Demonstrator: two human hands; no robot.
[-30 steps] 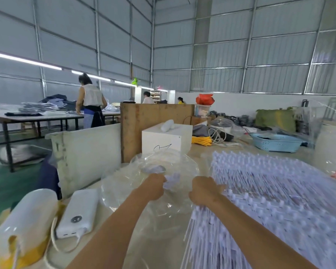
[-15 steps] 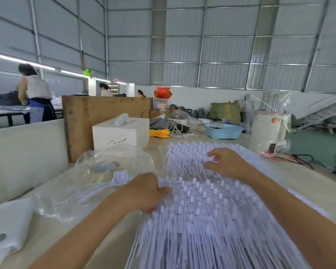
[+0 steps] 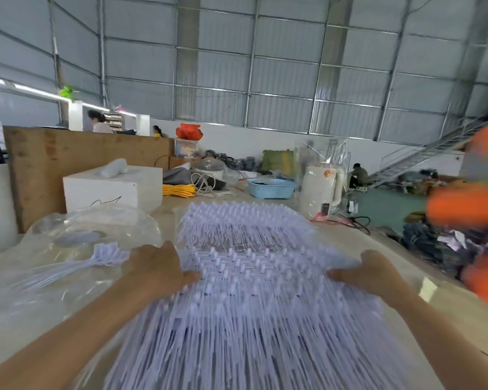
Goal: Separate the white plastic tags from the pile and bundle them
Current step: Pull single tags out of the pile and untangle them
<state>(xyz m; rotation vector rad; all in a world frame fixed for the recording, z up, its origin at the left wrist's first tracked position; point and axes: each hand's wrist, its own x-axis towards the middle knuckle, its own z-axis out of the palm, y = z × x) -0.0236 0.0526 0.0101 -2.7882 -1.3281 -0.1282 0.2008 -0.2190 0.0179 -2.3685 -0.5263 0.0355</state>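
Note:
A wide pile of white plastic tags (image 3: 245, 299) lies spread on the table in front of me, heads pointing away. My left hand (image 3: 158, 266) grips the pile's left edge, thumb on top of the tags. At the right edge, my right hand (image 3: 375, 273) holds the pile with its thumb laid over the tags and its fingers hidden. A small separate bunch of tags (image 3: 107, 256) lies to the left on a clear plastic bag (image 3: 68, 249).
Behind the pile stand a white box (image 3: 113, 190), yellow cord (image 3: 178, 190), a blue basket (image 3: 271, 188) and a white kettle in plastic (image 3: 320, 190). A blurred person in orange (image 3: 473, 209) is close at the right table edge. A wooden board (image 3: 68, 161) rises at the back left.
My right hand has moved from the far middle of the pile to its right edge. The left hand stays at the left edge. The view has turned right, and the person in orange has appeared.

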